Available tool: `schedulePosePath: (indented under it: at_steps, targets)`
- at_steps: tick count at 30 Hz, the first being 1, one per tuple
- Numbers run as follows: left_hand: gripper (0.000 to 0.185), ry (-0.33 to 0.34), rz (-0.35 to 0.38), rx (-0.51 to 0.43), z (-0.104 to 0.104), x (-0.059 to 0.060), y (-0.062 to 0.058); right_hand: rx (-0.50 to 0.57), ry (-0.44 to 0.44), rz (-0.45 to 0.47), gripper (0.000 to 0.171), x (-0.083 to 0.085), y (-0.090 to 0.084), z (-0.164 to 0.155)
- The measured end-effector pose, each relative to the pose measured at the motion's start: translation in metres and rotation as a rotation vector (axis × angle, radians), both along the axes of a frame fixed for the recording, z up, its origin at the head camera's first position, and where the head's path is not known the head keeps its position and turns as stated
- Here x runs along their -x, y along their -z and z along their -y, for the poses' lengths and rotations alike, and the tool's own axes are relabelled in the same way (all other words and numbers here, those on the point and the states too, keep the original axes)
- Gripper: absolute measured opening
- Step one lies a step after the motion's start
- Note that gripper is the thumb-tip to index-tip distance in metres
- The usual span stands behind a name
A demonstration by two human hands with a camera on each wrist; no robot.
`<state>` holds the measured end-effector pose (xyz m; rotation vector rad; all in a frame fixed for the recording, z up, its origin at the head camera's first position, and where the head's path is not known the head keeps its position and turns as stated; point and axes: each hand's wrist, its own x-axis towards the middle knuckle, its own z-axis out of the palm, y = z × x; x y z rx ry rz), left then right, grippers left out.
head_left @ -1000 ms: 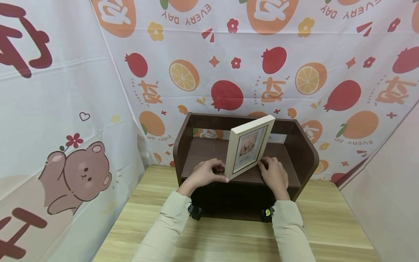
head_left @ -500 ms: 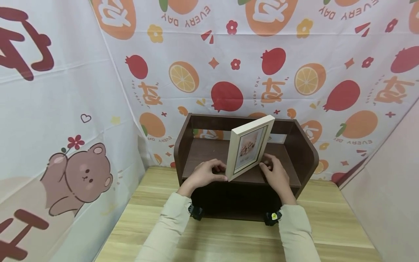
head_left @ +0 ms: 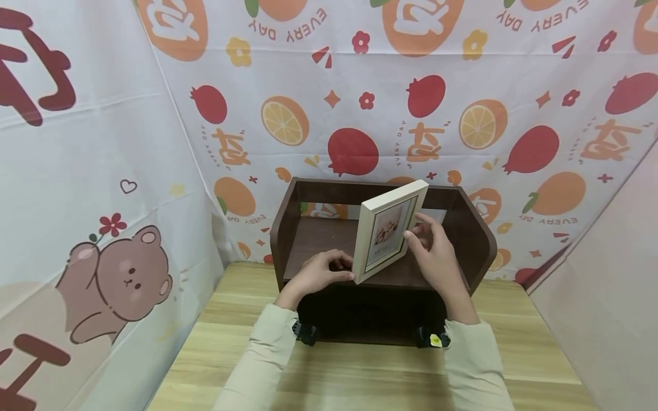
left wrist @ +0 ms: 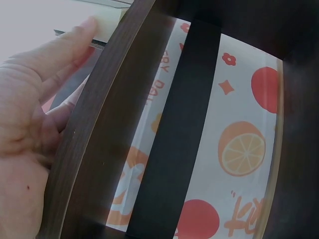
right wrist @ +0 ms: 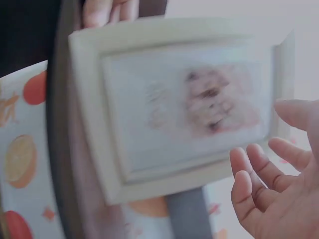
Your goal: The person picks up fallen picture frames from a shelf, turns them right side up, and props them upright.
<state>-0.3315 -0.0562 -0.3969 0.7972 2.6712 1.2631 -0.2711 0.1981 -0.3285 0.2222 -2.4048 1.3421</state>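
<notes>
A cream picture frame (head_left: 389, 231) with a pinkish picture stands upright at an angle on the upper board of a dark brown shelf (head_left: 321, 237). My left hand (head_left: 319, 275) pinches its lower left corner, thumb in front and fingers curled behind. In the left wrist view that hand (left wrist: 30, 104) shows beyond the shelf board, thumb on the pale corner. My right hand (head_left: 437, 257) is beside the frame's right edge, thumb near the front. The right wrist view has this hand (right wrist: 279, 184) with loosely bent, spread fingers around the edge of the blurred frame (right wrist: 144, 114).
The shelf's raised side panels (head_left: 478, 240) flank the hands, and a dark lower compartment (head_left: 365, 314) lies underneath. It all stands on a light wooden table (head_left: 231, 342), against a fruit-print cloth (head_left: 308, 74). A bear-print cloth (head_left: 154, 137) hangs at left.
My right hand has moved up from the frame's lower right corner to partway along its right edge, its fingers opening. The left hand and the frame have stayed nearly in place.
</notes>
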Motion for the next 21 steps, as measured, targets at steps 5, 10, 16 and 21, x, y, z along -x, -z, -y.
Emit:
schedulePosePath:
  at_steps: [5,10,16,21]
  targets:
    - [0.026,0.01,0.011,-0.017,0.0,0.0,0.0,-0.057,-0.019,-0.097,0.057,-0.01,-0.023,0.012]
    - [0.026,0.009,0.008,-0.018,0.0,0.0,-0.001,-0.138,-0.009,-0.147,0.064,-0.016,-0.041,0.025]
    - [0.026,0.007,0.008,-0.019,0.0,0.0,-0.001,-0.233,0.021,-0.175,0.07,-0.019,-0.053,0.039]
    - [0.027,-0.013,-0.007,-0.008,-0.001,-0.003,-0.003,-0.287,0.023,-0.18,0.074,-0.019,-0.055,0.047]
